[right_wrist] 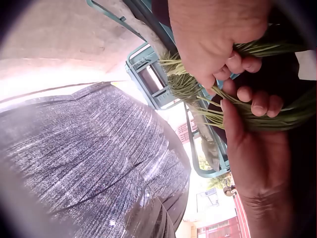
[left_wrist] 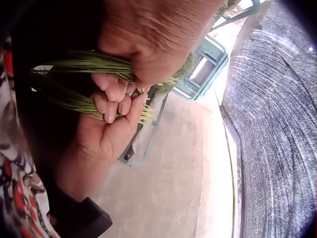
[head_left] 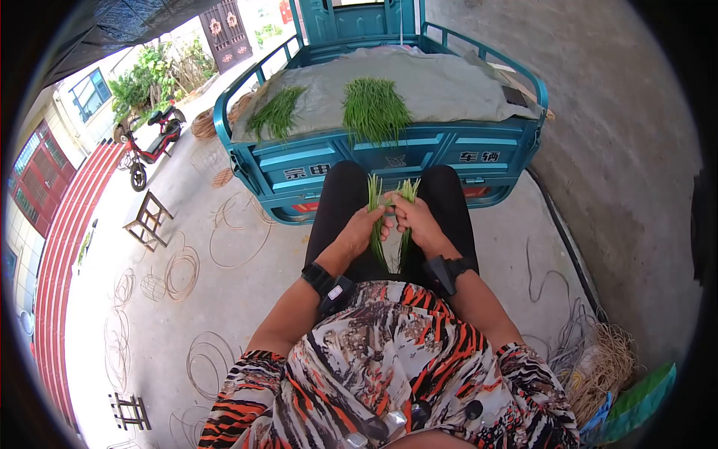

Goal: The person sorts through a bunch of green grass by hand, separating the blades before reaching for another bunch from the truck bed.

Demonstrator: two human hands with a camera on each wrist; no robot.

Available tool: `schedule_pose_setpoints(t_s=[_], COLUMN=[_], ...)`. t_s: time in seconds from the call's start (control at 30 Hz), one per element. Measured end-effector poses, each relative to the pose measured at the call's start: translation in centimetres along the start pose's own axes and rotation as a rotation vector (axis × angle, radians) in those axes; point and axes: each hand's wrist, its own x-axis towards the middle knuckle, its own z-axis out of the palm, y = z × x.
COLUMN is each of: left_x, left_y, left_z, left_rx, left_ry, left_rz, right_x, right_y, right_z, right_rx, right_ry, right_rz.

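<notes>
My left hand (head_left: 364, 230) grips a bunch of long, thin green chives (head_left: 379, 256), pale ends up and leafy ends trailing down between the knees. A second bunch of chives (head_left: 408, 190) is held by my right hand (head_left: 420, 223), close beside the first. The fingertips of both hands meet between the bunches, near the pale ends. In the left wrist view, the right hand (left_wrist: 106, 139) has its fingers curled round its chives (left_wrist: 79, 101). The right wrist view shows the left hand (right_wrist: 260, 153) curled round its own bunch (right_wrist: 292, 116).
Ahead stands a teal cargo tricycle (head_left: 434, 142), its bed covered by a grey sheet (head_left: 456, 86). Two piles of chives, a smaller left pile (head_left: 275, 112) and a larger right pile (head_left: 374, 108), lie on it. A wooden stool (head_left: 149, 221), wire coils (head_left: 182, 273) and a red scooter (head_left: 153, 146) are leftward.
</notes>
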Motion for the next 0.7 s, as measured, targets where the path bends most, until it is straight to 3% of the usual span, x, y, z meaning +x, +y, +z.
schedule_pose_setpoints(t_s=[0.2, 0.3, 0.4, 0.5, 0.6, 0.7], left_x=[0.1, -0.1, 0.2, 0.5, 0.3, 0.0], left_y=[0.0, 0.1, -0.5, -0.8, -0.6, -0.2], left_z=[-0.2, 0.1, -0.1, -0.5, -0.6, -0.5], left_rx=[-0.012, -0.051, -0.071, -0.027, -0.037, 0.037], left_ry=[-0.008, 0.030, 0.046, 0.057, 0.029, -0.058], left_rz=[-0.022, -0.038, -0.010, 0.037, 0.030, 0.007], right_x=[0.1, 0.8, 0.8, 1.4, 0.8, 0.3], right_y=[-0.1, 0.5, -0.1, -0.2, -0.2, -0.6], right_z=[-0.2, -0.8, -0.8, -0.3, -0.9, -0.7], right_rx=[-0.027, 0.167, 0.233, 0.417, 0.368, 0.074], right_ry=[-0.007, 0.029, 0.172, 0.319, 0.049, -0.005], right_rz=[0.026, -0.064, -0.209, -0.224, -0.123, 0.030])
